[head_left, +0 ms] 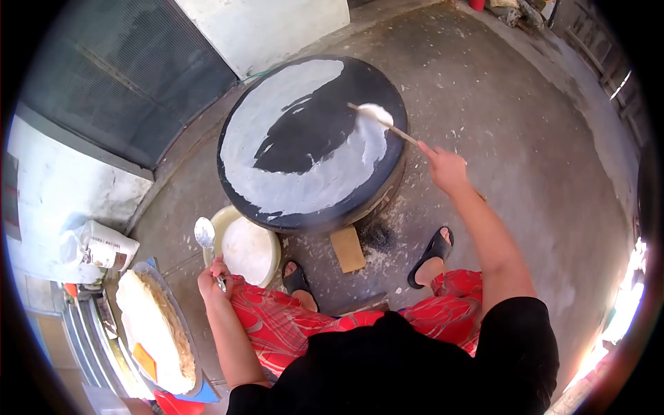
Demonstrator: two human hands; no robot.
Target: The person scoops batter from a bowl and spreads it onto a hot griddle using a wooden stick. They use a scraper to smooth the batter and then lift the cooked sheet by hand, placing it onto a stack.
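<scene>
A big round black griddle [290,138] stands in front of me, with a wide curved band of white batter [256,176] over its left and lower part. My right hand [446,168] is closed on the end of a thin wooden batter spreader [404,134], which reaches over the griddle's right side. A thicker heap of batter lies against its far part. My left hand [214,278] grips the handle of a metal ladle [204,232], its bowl pointing up and away from me. Beside that hand is a pale tub [274,243] holding white batter.
At left, a stack of thin pale flatbreads [149,325] rests on a tray, an orange piece [144,361] on top. A white printed bag [107,245] leans by the wall. A tan block [347,249] lies under the griddle's near edge, between my sandalled feet.
</scene>
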